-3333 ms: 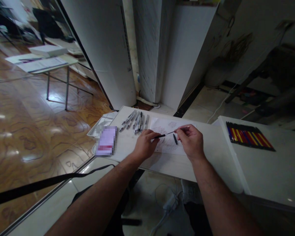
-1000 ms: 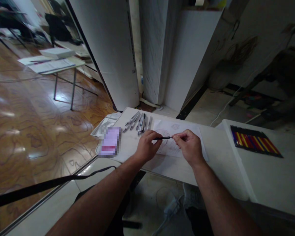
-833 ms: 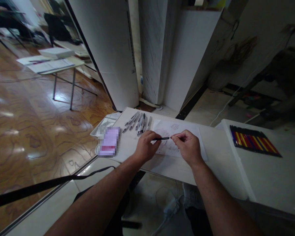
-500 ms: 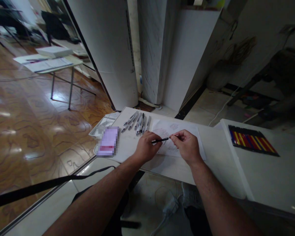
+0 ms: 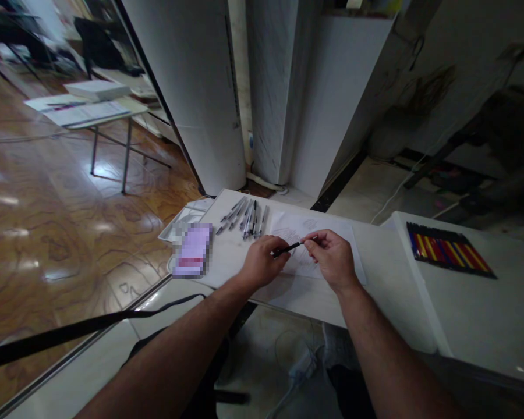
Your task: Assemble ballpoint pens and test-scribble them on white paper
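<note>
A black pen point(image 5: 289, 249) is held slantwise between my two hands, above a scribbled sheet of paper point(image 5: 290, 224). My left hand point(image 5: 262, 262) is closed around the pen's lower left end. At the upper right end, my right hand point(image 5: 332, 259) pinches it between thumb and fingertips; the tip there is partly hidden by the fingers. Beyond my left hand, several clear and black pens point(image 5: 244, 218) lie loosely side by side on the white table point(image 5: 220, 256).
A purple box-like thing point(image 5: 193, 250), blurred out, is at the table's left edge. A pack of coloured pens point(image 5: 449, 250) lies on the white surface at right. A pillar point(image 5: 268, 116) stands behind the table. A power strip point(image 5: 303, 368) is on the floor below.
The pen has tilted a little more, its left end now lower. My left hand has shifted slightly, while my right hand stays in nearly the same place.
</note>
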`<state>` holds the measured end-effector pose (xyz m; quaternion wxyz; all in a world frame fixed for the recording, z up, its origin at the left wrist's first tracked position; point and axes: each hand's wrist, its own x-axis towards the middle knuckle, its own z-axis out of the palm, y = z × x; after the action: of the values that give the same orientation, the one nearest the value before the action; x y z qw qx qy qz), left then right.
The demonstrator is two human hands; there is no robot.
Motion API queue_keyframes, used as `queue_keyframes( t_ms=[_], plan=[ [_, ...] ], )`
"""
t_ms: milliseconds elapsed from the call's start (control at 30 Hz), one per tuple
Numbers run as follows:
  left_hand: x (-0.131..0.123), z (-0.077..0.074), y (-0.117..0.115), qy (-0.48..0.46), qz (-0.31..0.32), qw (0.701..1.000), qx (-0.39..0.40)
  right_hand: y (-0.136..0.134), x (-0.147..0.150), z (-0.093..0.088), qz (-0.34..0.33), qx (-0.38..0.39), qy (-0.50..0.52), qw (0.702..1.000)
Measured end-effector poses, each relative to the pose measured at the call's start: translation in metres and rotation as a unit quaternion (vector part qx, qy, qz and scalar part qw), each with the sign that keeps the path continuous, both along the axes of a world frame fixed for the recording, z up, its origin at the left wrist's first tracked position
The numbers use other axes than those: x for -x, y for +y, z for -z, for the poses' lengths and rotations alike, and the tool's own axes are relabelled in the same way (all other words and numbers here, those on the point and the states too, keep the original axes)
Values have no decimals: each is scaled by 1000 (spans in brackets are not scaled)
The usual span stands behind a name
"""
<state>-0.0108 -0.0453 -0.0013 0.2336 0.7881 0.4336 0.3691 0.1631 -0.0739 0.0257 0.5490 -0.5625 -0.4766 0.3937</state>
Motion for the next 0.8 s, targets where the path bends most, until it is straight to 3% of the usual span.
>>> queue_keyframes(
  t_ms=[167,300,433,533,633,800],
  plan=[
    [0,0,1,1,-14,1000,14,3,-3,4,1,-2,5,1000],
    [1,0,4,0,-65,997,47,5,-8,16,6,27,-149,988],
    [1,0,6,-14,-100,993,67,1,-4,22,-58,51,-413,908],
    [1,-1,6,-17,-113,991,67,-3,3,22,-106,70,-508,852],
    [2,-3,6,-17,-118,990,75,-4,6,20,-123,85,-544,826],
    [2,-5,6,-24,-121,989,83,-4,5,19,-125,89,-570,807]
  ],
)
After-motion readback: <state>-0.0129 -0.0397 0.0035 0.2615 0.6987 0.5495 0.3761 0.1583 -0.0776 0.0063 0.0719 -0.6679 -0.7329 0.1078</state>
